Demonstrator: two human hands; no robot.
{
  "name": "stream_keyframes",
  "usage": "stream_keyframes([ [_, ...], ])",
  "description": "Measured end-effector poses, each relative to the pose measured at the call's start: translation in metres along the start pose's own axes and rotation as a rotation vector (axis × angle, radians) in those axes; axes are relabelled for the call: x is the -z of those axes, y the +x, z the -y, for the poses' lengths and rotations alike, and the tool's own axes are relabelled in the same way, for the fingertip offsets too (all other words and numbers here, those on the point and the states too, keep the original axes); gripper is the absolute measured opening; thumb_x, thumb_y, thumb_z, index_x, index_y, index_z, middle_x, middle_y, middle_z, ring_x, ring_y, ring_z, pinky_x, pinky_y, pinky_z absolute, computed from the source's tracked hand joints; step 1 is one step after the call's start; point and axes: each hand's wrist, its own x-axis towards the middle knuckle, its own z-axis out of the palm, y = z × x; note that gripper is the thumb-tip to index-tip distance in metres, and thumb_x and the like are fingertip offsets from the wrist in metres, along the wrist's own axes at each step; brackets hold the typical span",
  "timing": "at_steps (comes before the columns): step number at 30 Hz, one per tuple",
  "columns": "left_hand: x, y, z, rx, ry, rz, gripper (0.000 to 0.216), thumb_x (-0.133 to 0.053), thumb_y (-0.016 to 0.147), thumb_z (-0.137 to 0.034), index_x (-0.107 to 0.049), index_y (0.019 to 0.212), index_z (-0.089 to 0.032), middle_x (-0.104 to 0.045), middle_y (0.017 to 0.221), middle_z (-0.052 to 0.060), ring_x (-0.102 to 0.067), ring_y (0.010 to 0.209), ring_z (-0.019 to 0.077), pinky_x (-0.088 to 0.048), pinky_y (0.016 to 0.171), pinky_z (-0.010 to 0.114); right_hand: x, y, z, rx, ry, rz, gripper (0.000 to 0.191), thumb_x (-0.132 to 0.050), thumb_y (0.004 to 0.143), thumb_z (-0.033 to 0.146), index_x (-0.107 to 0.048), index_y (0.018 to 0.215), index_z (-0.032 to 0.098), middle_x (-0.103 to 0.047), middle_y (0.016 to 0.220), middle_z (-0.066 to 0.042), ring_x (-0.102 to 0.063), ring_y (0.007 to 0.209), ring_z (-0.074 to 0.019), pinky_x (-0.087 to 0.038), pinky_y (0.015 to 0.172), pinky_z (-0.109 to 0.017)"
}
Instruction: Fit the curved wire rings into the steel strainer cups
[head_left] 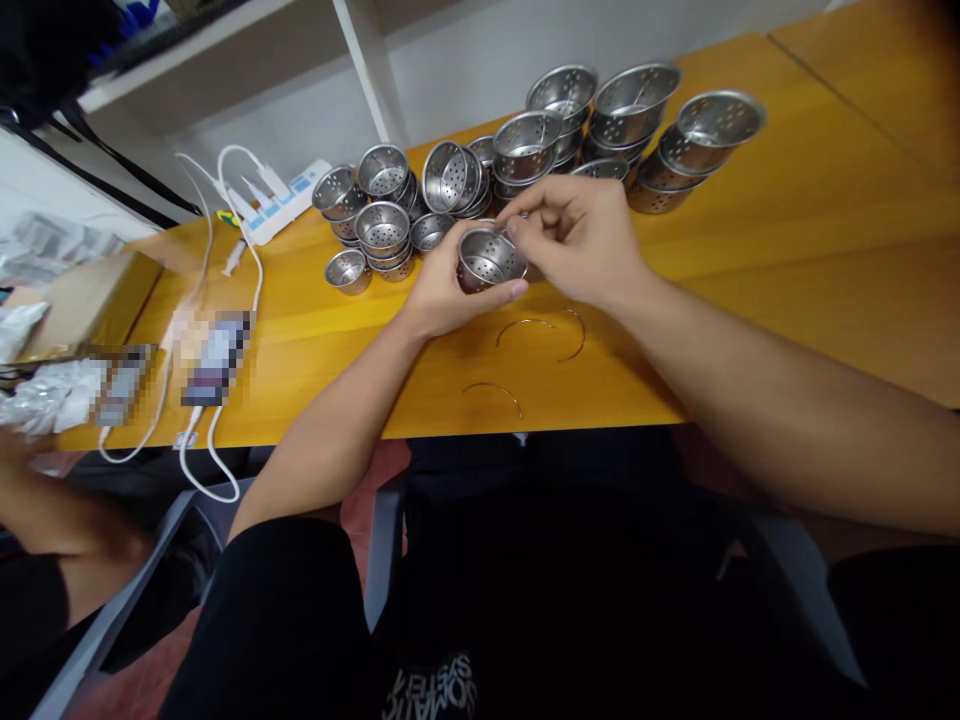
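Held above table (787, 260) ctr, near its front edge: strainer (487, 262), a small round perforated steel cup. Mouth turned up and toward the viewer, leaning slightly left, so inside wall and holed base show. No marked long axis, being round; cup's own axis tipped off upright toward the camera.

L hand (442, 295): wrapped around the strainer from below and behind, thumb laid along the near side under the rim. A closed, cradling hold.

R hand (581, 240): thumb and forefinger tips (517, 228) pinched narrow at the strainer's far-right rim, other fingers curled. Cannot tell whether anything thin sits in the pinch.

On the table just in front of the hands: three loose wire arcs (525, 322), (577, 340), (495, 388), lying flat, apart from each other.

Behind the hands: stacks (525, 150) of like strainers, most mouth-up, one or two on their sides.

Far L: white power strip (285, 200) w/ plugs, white cables (202, 440) over the front edge, two blurred-out flat devices (217, 355), a cardboard box (82, 300).

Lower L: another person's arm (67, 530).

Writing: white print on dark clothing at bottom edge, upside down and cut off, approx. "…OMATIC SYSTE…". No brand legible on the strainers.
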Motion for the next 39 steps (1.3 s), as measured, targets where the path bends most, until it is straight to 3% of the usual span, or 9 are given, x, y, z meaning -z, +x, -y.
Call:
stream_keyframes([
  [3, 0.007, 0.001, -0.001, -0.003, -0.07, 0.028, 0.096, -0.087, 0.104, -0.105, -0.074, 0.161, -0.029, -0.089, 0.154, 0.011, -0.09, 0.143, 0.0356, -0.072, 0.134, 0.059, 0.009, 0.001, 0.012, 0.004, 0.094, 0.179, 0.059, -0.102, 0.096, 0.095, -0.087, 0.098, 0.039, -0.075, 0.079, -0.001, -0.064, 0.069, -0.0265, -0.052, 0.062, -0.046],
  [6, 0.011, 0.001, 0.003, -0.012, -0.109, 0.059, 0.094, -0.083, 0.106, -0.105, -0.073, 0.164, -0.031, -0.089, 0.156, 0.011, -0.09, 0.143, 0.0359, -0.073, 0.133, 0.06, 0.016, 0.004, 0.017, 0.002, 0.141, 0.309, 0.066, -0.112, 0.081, 0.097, -0.085, 0.097, 0.039, -0.071, 0.075, 0.001, -0.06, 0.069, -0.0257, -0.052, 0.064, -0.046],
  [10, 0.009, -0.001, 0.01, -0.045, -0.036, 0.077, 0.109, -0.094, 0.101, -0.1, -0.062, 0.176, -0.027, -0.081, 0.168, 0.018, -0.086, 0.155, 0.0403, -0.07, 0.138, 0.066, 0.016, 0.006, 0.011, -0.032, 0.166, 0.3, 0.07, -0.115, 0.076, 0.098, -0.08, 0.09, 0.039, -0.067, 0.073, 0.0, -0.056, 0.074, -0.0283, -0.055, 0.074, -0.052],
  [17, 0.006, -0.002, 0.011, -0.031, 0.083, 0.028, 0.094, -0.098, 0.109, -0.079, -0.061, 0.176, -0.023, -0.082, 0.16, 0.018, -0.084, 0.156, 0.0425, -0.063, 0.146, 0.074, 0.011, 0.005, 0.004, -0.063, 0.132, 0.303, 0.067, -0.116, 0.074, 0.097, -0.079, 0.09, 0.044, -0.068, 0.076, 0.0, -0.06, 0.084, -0.0329, -0.059, 0.079, -0.058],
  [27, 0.007, -0.003, 0.009, -0.042, 0.075, 0.023, 0.098, -0.1, 0.107, -0.082, -0.059, 0.176, -0.025, -0.08, 0.16, 0.018, -0.084, 0.152, 0.0408, -0.066, 0.143, 0.068, 0.008, 0.006, 0.0, -0.019, 0.111, 0.297, 0.074, -0.11, 0.074, 0.106, -0.08, 0.089, 0.04, -0.067, 0.076, 0.0, -0.057, 0.075, -0.0295, -0.056, 0.072, -0.053],
  [31, 0.008, -0.003, 0.015, -0.048, 0.04, 0.012, 0.104, -0.095, 0.105, -0.093, -0.057, 0.176, -0.027, -0.078, 0.166, 0.018, -0.083, 0.155, 0.0395, -0.067, 0.142, 0.065, 0.009, 0.004, -0.002, -0.01, 0.037, 0.24, 0.068, -0.11, 0.077, 0.103, -0.088, 0.105, 0.045, -0.081, 0.095, -0.002, -0.066, 0.082, -0.0328, -0.062, 0.077, -0.058],
  [34, 0.01, -0.003, 0.022, -0.03, 0.039, -0.012, 0.108, -0.095, 0.104, -0.095, -0.055, 0.179, -0.029, -0.077, 0.166, 0.017, -0.083, 0.156, 0.0396, -0.065, 0.143, 0.065, 0.013, 0.002, -0.002, 0.025, -0.082, 0.157, 0.059, -0.103, 0.089, 0.097, -0.09, 0.12, 0.048, -0.089, 0.117, -0.006, -0.073, 0.094, -0.0369, -0.066, 0.089, -0.064],
  [39, 0.014, -0.003, 0.024, -0.053, 0.031, -0.054, 0.107, -0.093, 0.103, -0.1, -0.057, 0.175, -0.03, -0.078, 0.162, 0.016, -0.084, 0.154, 0.0389, -0.066, 0.142, 0.065, 0.019, 0.0, -0.004, 0.117, -0.295, 0.217, 0.037, -0.085, 0.107, 0.078, -0.095, 0.12, 0.045, -0.088, 0.15, -0.013, -0.077, 0.136, -0.0518, -0.069, 0.109, -0.076],
])
